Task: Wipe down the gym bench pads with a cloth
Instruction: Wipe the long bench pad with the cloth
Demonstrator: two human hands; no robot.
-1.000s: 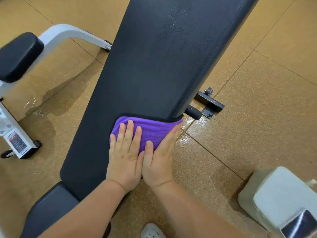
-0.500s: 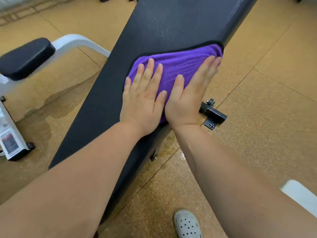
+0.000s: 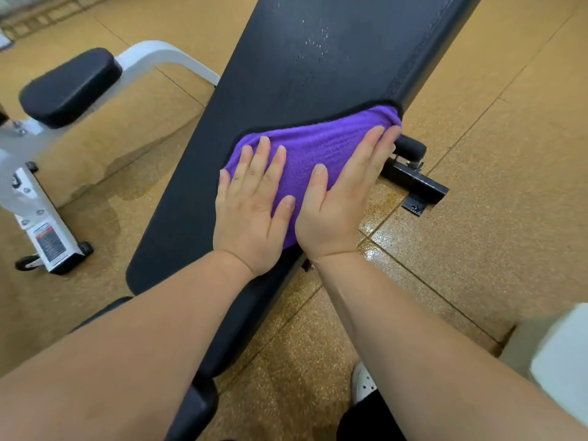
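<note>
A long black bench pad [image 3: 318, 58] runs from lower left to upper right, with small droplets on its upper part. A purple cloth [image 3: 318, 144] lies spread across the pad. My left hand [image 3: 251, 208] presses flat on the cloth's left part, fingers straight. My right hand [image 3: 343, 195] presses flat on its right part, fingertips reaching over the pad's right edge. A second, shorter black pad [image 3: 191, 405] shows below my left forearm.
A white-framed machine [image 3: 41, 218] with a small black pad [image 3: 70, 87] stands at left. A black bracket and knob [image 3: 413, 173] jut from under the bench at right. The tan floor looks wet there. A white object [image 3: 560, 354] sits at lower right, my shoe [image 3: 362, 383] beside it.
Both hands pushed the cloth up the pad from its lower end, then drew it back a little toward me; droplets above the cloth show again.
</note>
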